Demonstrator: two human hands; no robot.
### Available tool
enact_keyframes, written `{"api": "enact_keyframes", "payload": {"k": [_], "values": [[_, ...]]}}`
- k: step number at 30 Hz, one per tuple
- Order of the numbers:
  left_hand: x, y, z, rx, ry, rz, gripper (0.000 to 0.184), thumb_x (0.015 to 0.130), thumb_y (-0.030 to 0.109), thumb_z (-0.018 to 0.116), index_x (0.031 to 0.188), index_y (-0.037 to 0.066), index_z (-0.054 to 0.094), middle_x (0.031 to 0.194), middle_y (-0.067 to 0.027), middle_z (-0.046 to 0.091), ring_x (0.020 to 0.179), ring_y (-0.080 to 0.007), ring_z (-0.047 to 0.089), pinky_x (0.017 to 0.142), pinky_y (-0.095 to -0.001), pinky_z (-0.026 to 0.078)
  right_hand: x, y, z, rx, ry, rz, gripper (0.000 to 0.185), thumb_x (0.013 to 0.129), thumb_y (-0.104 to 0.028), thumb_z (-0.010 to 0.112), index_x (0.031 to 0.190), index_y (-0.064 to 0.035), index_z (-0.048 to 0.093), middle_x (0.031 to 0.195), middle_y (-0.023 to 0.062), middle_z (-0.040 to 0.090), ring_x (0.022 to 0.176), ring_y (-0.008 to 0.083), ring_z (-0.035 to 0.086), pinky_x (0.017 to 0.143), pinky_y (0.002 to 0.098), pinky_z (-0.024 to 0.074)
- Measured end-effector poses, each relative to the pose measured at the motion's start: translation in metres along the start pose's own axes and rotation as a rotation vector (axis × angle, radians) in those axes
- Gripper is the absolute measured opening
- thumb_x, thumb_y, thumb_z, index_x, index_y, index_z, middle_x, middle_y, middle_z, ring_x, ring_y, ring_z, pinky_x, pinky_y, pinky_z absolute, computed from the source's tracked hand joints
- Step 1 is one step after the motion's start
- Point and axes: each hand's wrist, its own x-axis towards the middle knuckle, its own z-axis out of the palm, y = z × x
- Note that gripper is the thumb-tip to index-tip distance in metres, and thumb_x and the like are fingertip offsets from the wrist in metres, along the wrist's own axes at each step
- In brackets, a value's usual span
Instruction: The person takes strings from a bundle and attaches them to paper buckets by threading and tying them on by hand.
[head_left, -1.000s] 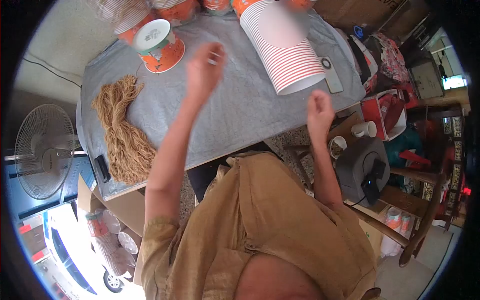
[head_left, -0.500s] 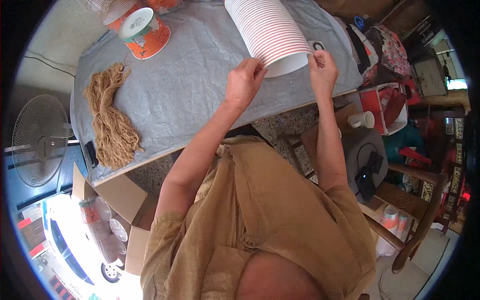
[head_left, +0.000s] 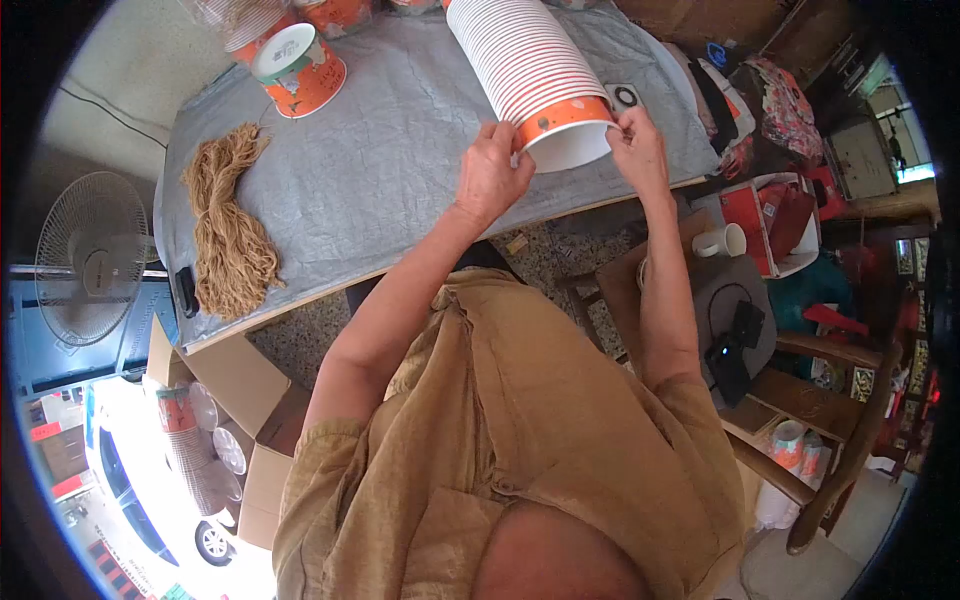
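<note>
A long stack of nested paper buckets lies on its side on the grey table cover, open end toward me. The nearest paper bucket is slid partly out, showing its orange printed wall. My left hand pinches the left side of its rim, and my right hand grips the right side. To the left, a lidded orange bucket stands on the table. A tied bundle of tan string lies at the table's left end.
Bagged orange buckets stand at the back left. A fan is left of the table. Below it sits an open cardboard box with more stacked buckets. A wooden chair and a white mug are to my right.
Both hands have pulled the nearest bucket toward me, partly out of the stack, so its orange wall now shows. The view has shifted slightly.
</note>
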Motion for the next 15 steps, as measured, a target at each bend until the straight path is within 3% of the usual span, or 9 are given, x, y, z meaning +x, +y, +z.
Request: {"api": "enact_keyframes", "payload": {"k": [2, 5, 6, 9, 10, 13, 14, 15], "values": [[-0.006, 0.003, 0.000, -0.081, -0.041, -0.026, 0.020, 0.079, 0.004, 0.071, 0.090, -0.001, 0.055, 0.091, -0.0164, 0.065, 0.081, -0.0295, 0.071, 0.064, -0.0379, 0.062, -0.008, 0.009, -0.002, 0.041, 0.030, -0.075, 0.017, 0.086, -0.012, 0.064, 0.096, -0.0009, 0.056, 0.084, 0.0158, 0.069, 0.079, 0.0295, 0.070, 0.073, 0.0382, 0.0527], [-0.018, 0.016, -0.007, -0.253, -0.059, -0.066, 0.021, 0.080, 0.004, 0.070, 0.094, -0.002, 0.056, 0.098, -0.0174, 0.066, 0.080, -0.0261, 0.072, 0.063, -0.0355, 0.062, -0.029, -0.024, -0.029, 0.015, 0.008, -0.018, 0.017, 0.086, -0.012, 0.065, 0.097, -0.0011, 0.057, 0.082, 0.0143, 0.069, 0.076, 0.0267, 0.069, 0.071, 0.0381, 0.0526], [-0.018, 0.024, -0.014, -0.316, -0.053, -0.077, 0.022, 0.080, 0.004, 0.070, 0.096, -0.002, 0.056, 0.100, -0.0181, 0.067, 0.078, -0.0249, 0.072, 0.062, -0.0343, 0.062, -0.038, -0.042, -0.040, 0.005, 0.021, 0.011, 0.019, 0.085, -0.014, 0.068, 0.098, -0.0017, 0.061, 0.080, 0.0111, 0.068, 0.071, 0.0212, 0.067, 0.068, 0.0362, 0.0520], [-0.027, 0.052, -0.054, -0.423, -0.227, -0.341, 0.024, 0.084, 0.005, 0.068, 0.104, -0.005, 0.056, 0.105, -0.0185, 0.068, 0.073, -0.0195, 0.071, 0.058, -0.0295, 0.059, -0.058, -0.073, -0.057, -0.075, 0.057, 0.091, 0.016, 0.086, -0.014, 0.069, 0.097, -0.0024, 0.065, 0.078, 0.0082, 0.066, 0.069, 0.0133, 0.064, 0.067, 0.0320, 0.0510], [-0.032, 0.054, -0.065, -0.459, -0.209, -0.366, 0.025, 0.086, 0.005, 0.067, 0.105, -0.005, 0.056, 0.104, -0.0176, 0.069, 0.071, -0.0182, 0.071, 0.057, -0.0289, 0.058, -0.062, -0.085, -0.058, 0.021, 0.074, 0.137, 0.017, 0.088, -0.015, 0.070, 0.099, -0.0011, 0.068, 0.080, 0.0059, 0.067, 0.072, 0.0089, 0.063, 0.068, 0.0275, 0.0508], [-0.043, 0.044, -0.098, -0.595, -0.167, -0.482, 0.024, 0.090, 0.006, 0.065, 0.108, -0.007, 0.056, 0.100, -0.0149, 0.070, 0.068, -0.0149, 0.068, 0.055, -0.0279, 0.055, -0.069, -0.098, -0.052, 0.396, 0.014, 0.084, 0.020, 0.090, -0.015, 0.071, 0.099, 0.0021, 0.070, 0.087, 0.0055, 0.071, 0.076, 0.0093, 0.064, 0.072, 0.0252, 0.0514], [-0.046, 0.036, -0.111, -0.661, -0.154, -0.549, 0.023, 0.090, 0.005, 0.064, 0.108, -0.007, 0.056, 0.098, -0.0139, 0.070, 0.068, -0.0140, 0.067, 0.055, -0.0279, 0.055, -0.069, -0.095, -0.050, 0.523, -0.085, 0.075, 0.035, 0.088, -0.019, 0.074, 0.114, 0.0042, 0.067, 0.109, 0.0101, 0.070, 0.096, 0.0165, 0.066, 0.088, 0.0293, 0.0507], [-0.050, 0.028, -0.123, -0.725, -0.134, -0.618, 0.022, 0.091, 0.005, 0.064, 0.107, -0.007, 0.057, 0.096, -0.0129, 0.071, 0.068, -0.0132, 0.067, 0.055, -0.0279, 0.054, -0.070, -0.095, -0.041, 0.559, -0.160, 0.011, 0.043, 0.087, -0.022, 0.076, 0.119, 0.0040, 0.064, 0.117, 0.0117, 0.067, 0.105, 0.0185, 0.063, 0.093, 0.0315, 0.0482]]}}
